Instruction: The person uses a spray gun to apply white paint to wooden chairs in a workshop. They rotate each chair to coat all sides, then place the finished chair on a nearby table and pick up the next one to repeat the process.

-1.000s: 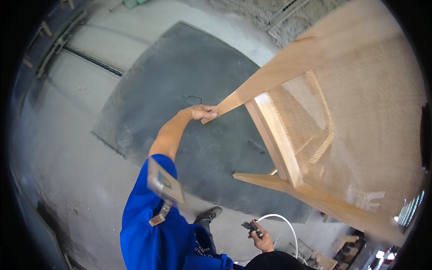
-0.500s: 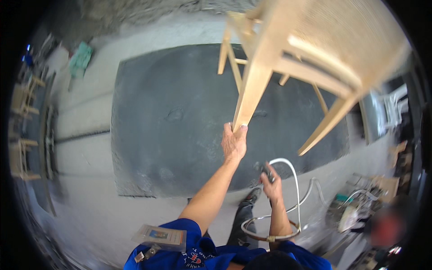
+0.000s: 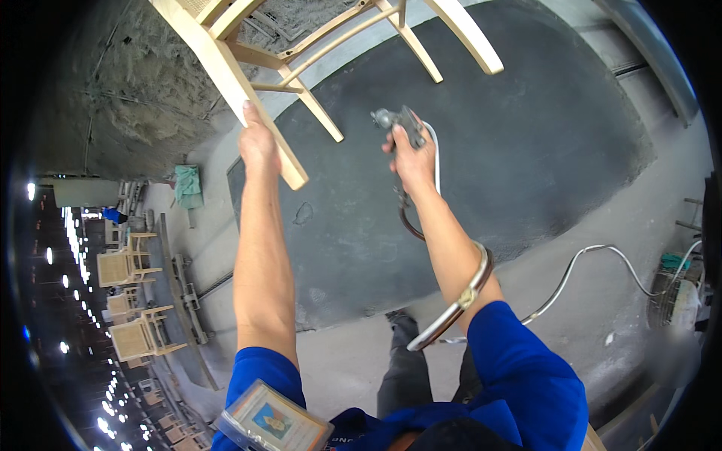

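A worker in blue sleeves (image 3: 530, 376) grips a pale wooden chair (image 3: 226, 71) by a leg with the left hand (image 3: 258, 148), at far left, its other legs seen against a dark grey sheet (image 3: 481, 173). The right hand (image 3: 414, 160), mid-scene, is closed around a metal spray gun (image 3: 408, 125) with a white hose (image 3: 437, 161). Tubing (image 3: 451, 314) crosses the right forearm (image 3: 444, 233); more chairs (image 3: 135, 336) appear at left.

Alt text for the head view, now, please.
A person's left hand grips a wooden chair by one leg; the right hand holds a grey tool with a hose. Beyond the hands, a dark mat covers part of the floor; more chairs stand at left.
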`<state>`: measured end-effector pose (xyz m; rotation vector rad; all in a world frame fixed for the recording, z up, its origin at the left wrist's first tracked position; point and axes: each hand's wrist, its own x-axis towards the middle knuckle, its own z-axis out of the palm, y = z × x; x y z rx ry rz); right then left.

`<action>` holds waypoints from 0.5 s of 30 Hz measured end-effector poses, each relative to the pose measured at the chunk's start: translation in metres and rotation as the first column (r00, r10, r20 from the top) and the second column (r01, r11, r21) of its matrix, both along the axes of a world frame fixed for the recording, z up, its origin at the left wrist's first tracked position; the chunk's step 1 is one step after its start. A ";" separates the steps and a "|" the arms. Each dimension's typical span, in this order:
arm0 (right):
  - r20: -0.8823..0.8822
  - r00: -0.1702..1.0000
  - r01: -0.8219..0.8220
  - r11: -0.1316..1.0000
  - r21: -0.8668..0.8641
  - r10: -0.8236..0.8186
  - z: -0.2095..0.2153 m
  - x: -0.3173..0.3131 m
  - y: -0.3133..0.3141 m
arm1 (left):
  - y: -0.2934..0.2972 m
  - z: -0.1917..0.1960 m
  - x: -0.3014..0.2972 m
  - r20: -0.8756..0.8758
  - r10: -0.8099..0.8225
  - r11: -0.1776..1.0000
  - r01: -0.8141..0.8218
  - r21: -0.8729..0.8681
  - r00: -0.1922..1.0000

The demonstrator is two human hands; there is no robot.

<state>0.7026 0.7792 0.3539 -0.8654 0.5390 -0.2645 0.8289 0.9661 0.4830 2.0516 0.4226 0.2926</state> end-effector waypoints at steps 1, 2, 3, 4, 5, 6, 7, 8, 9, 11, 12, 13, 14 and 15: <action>0.026 1.000 0.002 0.999 0.048 -0.003 -0.001 0.021 0.000 | 0.000 0.003 0.008 0.031 -0.031 0.999 0.030 0.035 0.999; 0.026 1.000 0.001 0.995 0.095 -0.003 0.000 0.043 0.001 | -0.001 0.006 0.017 0.019 -0.054 0.998 0.054 -0.011 0.998; 0.052 0.998 0.030 0.992 0.126 -0.037 0.002 0.067 0.004 | -0.004 0.010 0.025 0.020 -0.082 0.994 0.083 -0.069 0.996; 0.065 0.996 0.055 0.985 0.163 -0.066 0.005 0.087 0.011 | -0.005 0.014 0.029 0.000 -0.068 0.996 0.068 -0.055 0.998; 0.034 0.997 0.068 0.982 0.175 -0.075 0.008 0.109 0.015 | -0.006 0.018 0.034 -0.014 -0.058 0.997 0.057 -0.048 0.998; 0.023 0.996 0.078 0.985 0.155 -0.082 0.010 0.128 0.018 | -0.009 0.021 0.040 -0.020 -0.051 0.998 0.050 -0.047 0.999; 0.009 0.997 0.074 0.987 0.143 -0.076 0.010 0.143 0.022 | -0.009 0.024 0.044 -0.031 -0.048 0.998 0.047 -0.031 0.998; -0.027 0.998 0.066 0.988 0.142 -0.062 0.008 0.152 0.024 | -0.010 0.027 0.048 -0.038 -0.048 0.999 0.047 -0.020 0.998; -0.046 0.998 0.051 0.988 0.147 -0.045 0.005 0.156 0.028 | -0.009 0.028 0.052 -0.046 -0.053 0.999 0.053 -0.005 0.998; -0.033 0.999 0.012 0.982 0.187 -0.006 -0.006 0.147 0.030 | -0.007 0.030 0.059 -0.038 -0.063 0.998 0.062 -0.028 0.997; -0.059 0.998 -0.019 0.988 0.151 0.028 -0.013 0.135 0.030 | -0.007 0.029 0.065 -0.032 -0.073 0.996 0.071 -0.045 0.997; -0.088 0.994 -0.057 0.991 0.119 0.067 -0.021 0.115 0.030 | -0.008 0.029 0.069 -0.027 -0.084 0.995 0.082 -0.053 0.996; -0.149 0.985 -0.066 0.991 0.116 0.083 -0.028 0.094 0.029 | -0.009 0.028 0.074 -0.026 -0.093 0.994 0.092 -0.062 0.995; -0.186 0.979 -0.069 0.991 0.111 0.089 -0.033 0.073 0.027 | -0.011 0.029 0.079 -0.021 -0.108 0.992 0.107 -0.067 0.994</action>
